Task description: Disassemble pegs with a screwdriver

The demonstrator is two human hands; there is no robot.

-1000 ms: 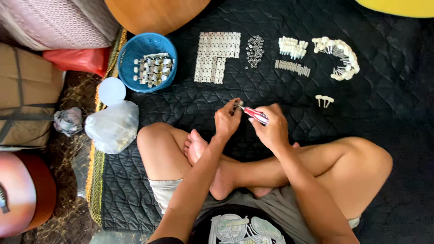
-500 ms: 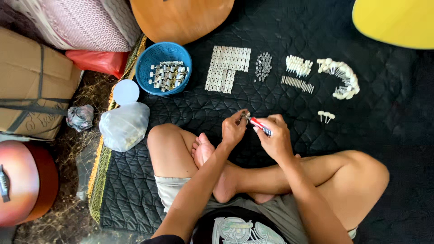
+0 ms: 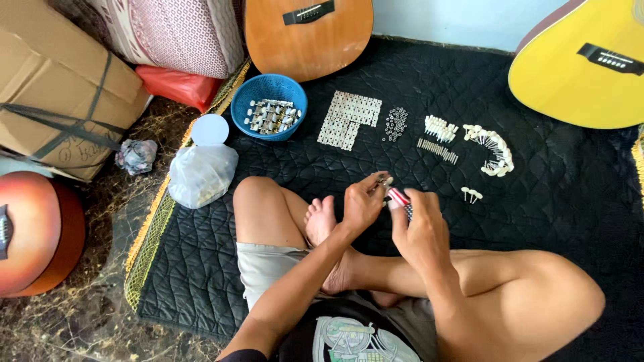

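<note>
Small metal tuning peg (image 3: 380, 181): pinched in left hand (image 3: 362, 204) fingertips.
Red-and-white handled screwdriver (image 3: 400, 199): gripped by right hand (image 3: 421, 231), tip at peg.
Blue plastic basket (image 3: 249, 102): holds metal parts, well apart.

A black quilted mat (image 3: 550, 201) covers the floor across the centre and right of the frame. On it, upper centre, stand a blue bowl (image 3: 269, 107) of metal parts, a white grid of small pieces (image 3: 349, 121), a cluster of tiny dark rings (image 3: 396, 123), white pegs (image 3: 441, 129) and a curved row of pegs (image 3: 493, 149). At left, on dark marbled floor (image 3: 87, 315), lie a clear plastic bag (image 3: 201, 175), a round white lid (image 3: 210, 129) and a cardboard box (image 3: 60, 87).
</note>
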